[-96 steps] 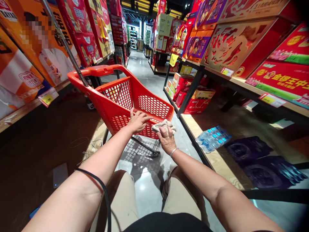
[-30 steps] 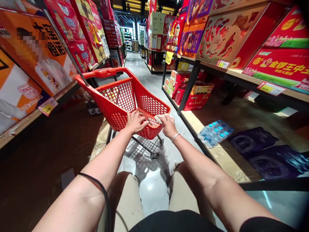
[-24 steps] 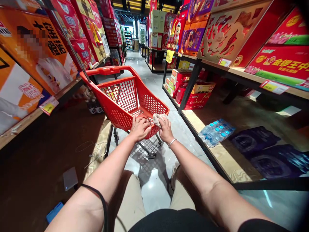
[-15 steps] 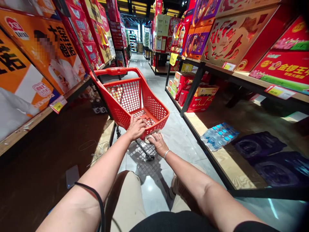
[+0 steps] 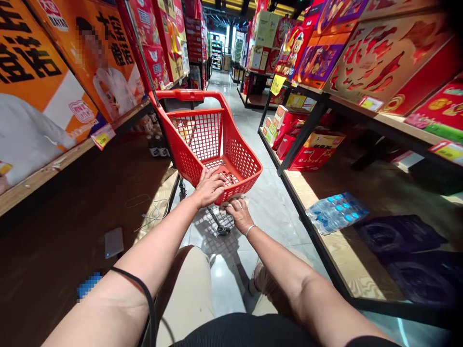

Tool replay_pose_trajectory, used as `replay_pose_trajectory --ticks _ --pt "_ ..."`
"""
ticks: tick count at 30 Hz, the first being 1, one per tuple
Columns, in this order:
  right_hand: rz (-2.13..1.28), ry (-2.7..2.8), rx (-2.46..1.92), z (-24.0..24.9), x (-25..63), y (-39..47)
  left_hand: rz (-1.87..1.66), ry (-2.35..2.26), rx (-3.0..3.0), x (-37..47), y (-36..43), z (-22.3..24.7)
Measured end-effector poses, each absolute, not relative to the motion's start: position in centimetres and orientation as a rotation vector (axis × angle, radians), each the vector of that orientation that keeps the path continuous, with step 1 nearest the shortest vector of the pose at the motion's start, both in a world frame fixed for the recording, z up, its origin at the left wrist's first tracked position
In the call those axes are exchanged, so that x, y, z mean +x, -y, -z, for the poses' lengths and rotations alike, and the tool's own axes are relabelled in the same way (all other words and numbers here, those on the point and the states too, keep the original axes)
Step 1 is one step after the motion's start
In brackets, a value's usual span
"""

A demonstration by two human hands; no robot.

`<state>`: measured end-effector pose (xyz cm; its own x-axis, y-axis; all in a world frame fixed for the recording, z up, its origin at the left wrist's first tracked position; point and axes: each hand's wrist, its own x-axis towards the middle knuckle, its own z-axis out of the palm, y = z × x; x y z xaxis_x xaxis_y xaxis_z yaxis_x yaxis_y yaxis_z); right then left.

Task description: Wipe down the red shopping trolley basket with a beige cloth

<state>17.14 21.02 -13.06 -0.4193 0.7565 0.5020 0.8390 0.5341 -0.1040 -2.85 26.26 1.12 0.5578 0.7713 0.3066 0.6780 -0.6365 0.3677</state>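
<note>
Your right hand, curled on cloth, has dropped low on cart; left hand lies half-open over its edge; wiping likely moves lower.

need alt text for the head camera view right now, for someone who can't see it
A person's left hand rests on the rim of a red shopping cart while the right hand holds a pale cloth low at the cart's near end. Shelves of boxed goods stand on both sides.

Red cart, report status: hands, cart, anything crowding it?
Left hand on red cart, near edge. Right hand holding cloth by its near lower edge. Cart upright; shelves close on both sides.
</note>
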Motion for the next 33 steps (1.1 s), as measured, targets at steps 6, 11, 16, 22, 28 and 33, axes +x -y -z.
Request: replay_pose_trajectory --ticks 6,11,16,22,28,33 --pt "0.180 2.134 -1.251 9.7 18.7 -20.4 -0.767 -1.233 2.519 -3.6 -25.9 -0.8" --pt "0.175 1.874 -1.415 7.8 19.6 -22.0 -0.779 -1.233 2.485 -3.5 -25.9 -0.6" --pt "-0.086 1.991 -1.505 11.4 19.5 -21.9 -0.791 -1.234 2.484 -3.6 -25.5 -0.8" --pt "-0.029 1.920 -1.354 6.2 20.6 -21.0 -0.737 -1.222 2.578 -4.2 -25.4 -0.8" --pt "0.052 1.913 -1.429 -0.4 18.3 -21.9 -0.717 -1.248 2.604 -3.6 -25.3 -0.7" --pt "0.036 2.225 -1.408 -0.6 14.4 -21.1 -0.762 -1.289 2.621 -4.0 -25.0 -0.4"
